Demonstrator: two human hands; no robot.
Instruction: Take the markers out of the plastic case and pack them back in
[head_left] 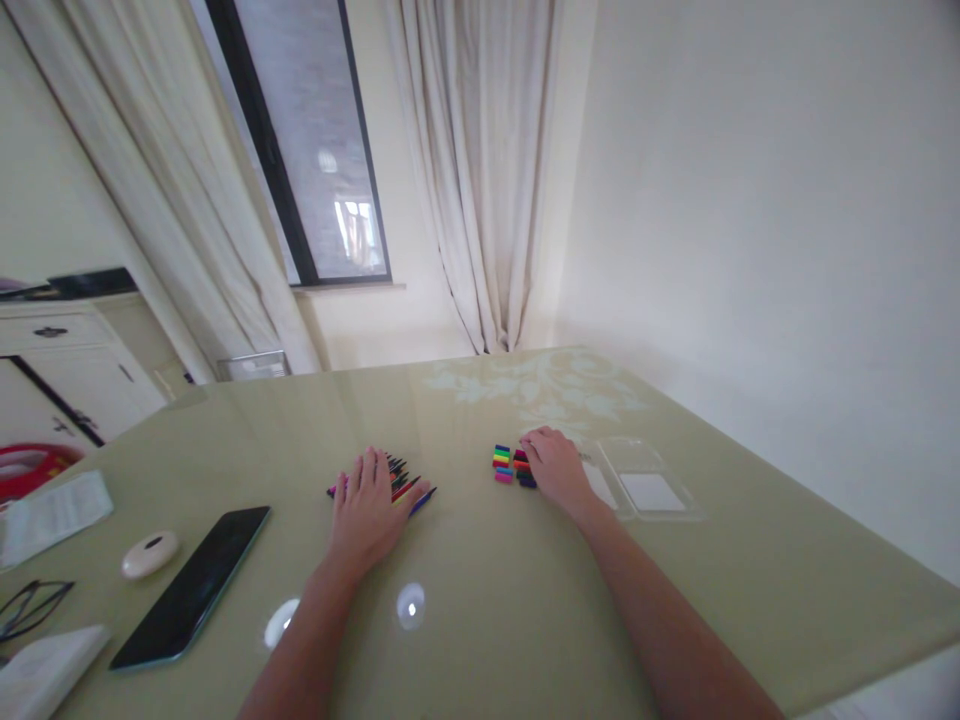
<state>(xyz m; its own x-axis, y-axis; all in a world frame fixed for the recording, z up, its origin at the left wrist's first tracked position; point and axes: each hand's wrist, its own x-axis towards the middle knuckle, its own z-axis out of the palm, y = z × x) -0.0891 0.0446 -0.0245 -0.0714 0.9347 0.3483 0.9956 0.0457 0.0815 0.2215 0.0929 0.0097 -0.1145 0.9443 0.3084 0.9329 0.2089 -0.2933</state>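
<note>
My left hand (366, 500) lies flat with fingers stretched over a bunch of colored felt-tip pens (406, 490); their bare dark tips point to the right and the hand covers most of their barrels. To the right, two short columns of colored pen caps (502, 463) lie side by side on the table. My right hand (553, 462) rests at the right edge of these caps, its fingers bent and drawn together. Whatever is between those fingertips is hidden. Beside that hand lies an opened clear plastic case (634, 455) with a white insert (651, 492), partly covered by the hand.
On the left of the glossy greenish table (480, 620) lie a black-screened phone (196, 585), a round pinkish-white case (150, 555), glasses (34, 605), a white object (49, 670) and a pale packet (60, 515). Curtains, a window and a white wall stand behind.
</note>
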